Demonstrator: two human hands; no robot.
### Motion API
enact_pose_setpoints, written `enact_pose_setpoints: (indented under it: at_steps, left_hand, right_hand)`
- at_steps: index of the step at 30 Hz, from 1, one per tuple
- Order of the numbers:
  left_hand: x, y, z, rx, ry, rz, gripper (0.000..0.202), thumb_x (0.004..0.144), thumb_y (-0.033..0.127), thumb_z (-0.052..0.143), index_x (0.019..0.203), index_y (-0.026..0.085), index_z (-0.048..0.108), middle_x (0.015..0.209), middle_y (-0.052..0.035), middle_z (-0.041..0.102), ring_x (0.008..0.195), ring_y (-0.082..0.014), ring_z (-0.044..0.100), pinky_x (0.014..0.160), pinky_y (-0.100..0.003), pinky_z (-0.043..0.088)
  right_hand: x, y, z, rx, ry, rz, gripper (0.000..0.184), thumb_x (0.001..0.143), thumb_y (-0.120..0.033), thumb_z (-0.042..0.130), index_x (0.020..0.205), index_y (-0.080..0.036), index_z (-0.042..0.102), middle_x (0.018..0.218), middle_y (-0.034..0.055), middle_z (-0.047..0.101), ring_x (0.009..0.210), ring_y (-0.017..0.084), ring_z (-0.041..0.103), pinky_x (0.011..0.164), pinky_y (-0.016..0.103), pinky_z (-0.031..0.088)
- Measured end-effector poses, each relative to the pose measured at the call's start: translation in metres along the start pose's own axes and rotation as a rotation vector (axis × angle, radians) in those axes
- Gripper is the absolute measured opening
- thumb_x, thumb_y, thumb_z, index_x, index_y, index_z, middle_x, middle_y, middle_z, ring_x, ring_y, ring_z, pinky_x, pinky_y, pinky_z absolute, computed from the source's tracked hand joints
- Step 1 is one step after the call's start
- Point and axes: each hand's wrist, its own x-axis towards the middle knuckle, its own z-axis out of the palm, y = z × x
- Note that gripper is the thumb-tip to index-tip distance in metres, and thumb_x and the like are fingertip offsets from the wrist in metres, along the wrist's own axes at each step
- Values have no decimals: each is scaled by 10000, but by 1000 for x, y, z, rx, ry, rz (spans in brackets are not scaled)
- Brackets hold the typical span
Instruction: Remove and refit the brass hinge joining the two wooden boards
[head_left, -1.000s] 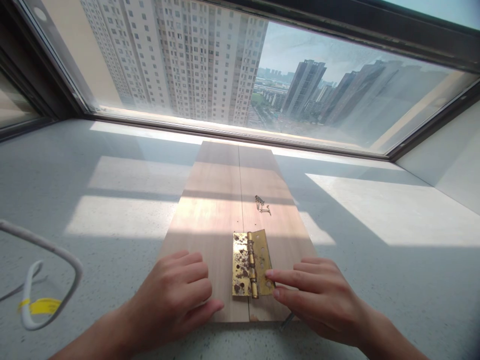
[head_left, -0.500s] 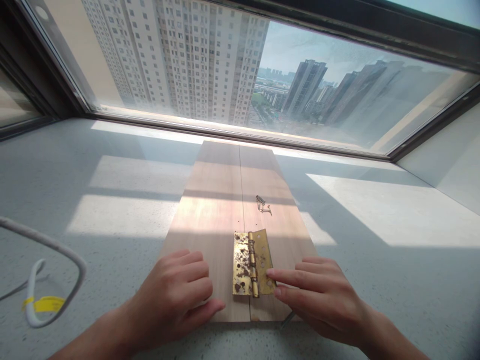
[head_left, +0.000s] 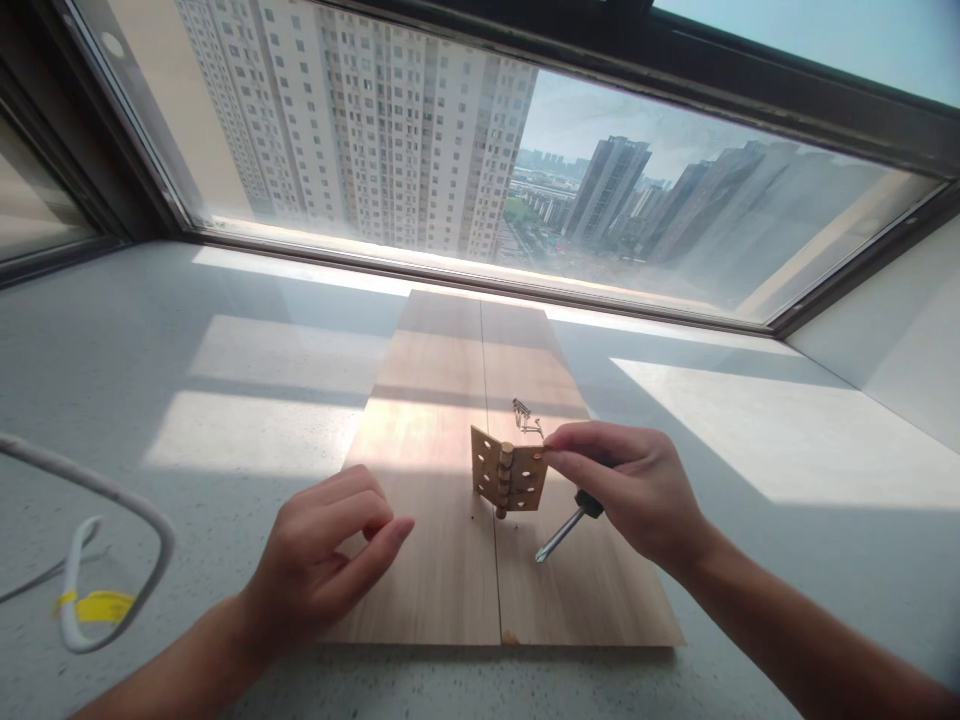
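Note:
My right hand (head_left: 641, 490) pinches the top right corner of a brass butt hinge (head_left: 506, 482) between thumb and index finger. The hinge is raised on its end, its two leaves partly folded, several holes in them. A screwdriver (head_left: 561, 536) with a dark handle is tucked in the same hand, its cross tip pointing down and left over the board. My left hand (head_left: 326, 545) hovers over the left edge of the wood, fingers loosely curled, thumb stretched out, nothing visible in them. Beneath lie two pale wooden boards (head_left: 427, 400) side by side. Several screws (head_left: 523, 413) lie beyond the hinge.
The boards rest on a speckled pale sill (head_left: 247, 430). On the left lies a looped white cable (head_left: 154, 520) with a yellow tag (head_left: 105, 606). A dark-framed window (head_left: 420, 262) spans the back, a white wall (head_left: 892, 300) stands at the right.
The hinge lay flat on the boards; my right hand has lifted it, tilted it up and shifted it away from me. The screwdriver shows more fully. My left hand has moved slightly left.

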Motion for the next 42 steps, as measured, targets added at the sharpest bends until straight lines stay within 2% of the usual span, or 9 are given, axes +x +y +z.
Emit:
enact_pose_setpoints:
  at_steps: [6,9,19,24,29,36,42]
  left_hand:
    - [-2,-4,-1,13,2,-47,216,848,98,543,644,160,504,604,15,469,579,-95,424,533,-242,321]
    - [-2,-4,-1,20,-5,-69,224,851,99,542,640,160,499,600,21,465,576,-91,427,538,-238,319]
    - [-2,-8,0,33,-11,-81,244,855,111,541,623,156,483,593,24,454,574,-86,427,543,-235,319]
    - [-1,-7,0,40,-18,-71,248,856,112,539,618,154,485,588,22,459,569,-87,429,532,-235,315]
    - [-2,-7,-1,41,-18,-66,251,854,113,540,615,155,478,586,23,459,566,-85,427,532,-234,315]
    - [-1,-7,0,47,-29,-65,250,853,123,543,613,155,483,586,21,458,569,-88,426,534,-237,314]
    - [-3,-7,-1,46,-39,-61,242,854,125,544,620,154,491,590,19,463,572,-89,428,536,-238,316]
  right_hand:
    - [3,7,9,256,7,407,198,649,-328,788,731,-160,725,613,7,628,473,69,474,395,198,368]
    - [8,17,11,298,17,528,190,631,-312,790,723,-165,712,594,-11,601,446,55,429,379,195,326]
    - [30,43,14,135,-20,643,171,633,-268,708,729,-127,713,724,38,646,469,46,401,400,209,288]
    - [34,52,19,117,-28,684,153,606,-255,705,697,-133,682,734,42,647,535,75,467,423,202,312]
    - [36,54,19,108,-47,696,162,607,-266,704,709,-144,669,668,20,617,535,86,470,414,203,295]
    - [37,53,18,64,-51,692,148,609,-267,706,706,-159,673,748,30,657,572,95,517,449,212,347]
    - [38,52,17,34,-43,684,126,601,-247,700,679,-154,666,626,-2,615,517,81,488,446,208,357]
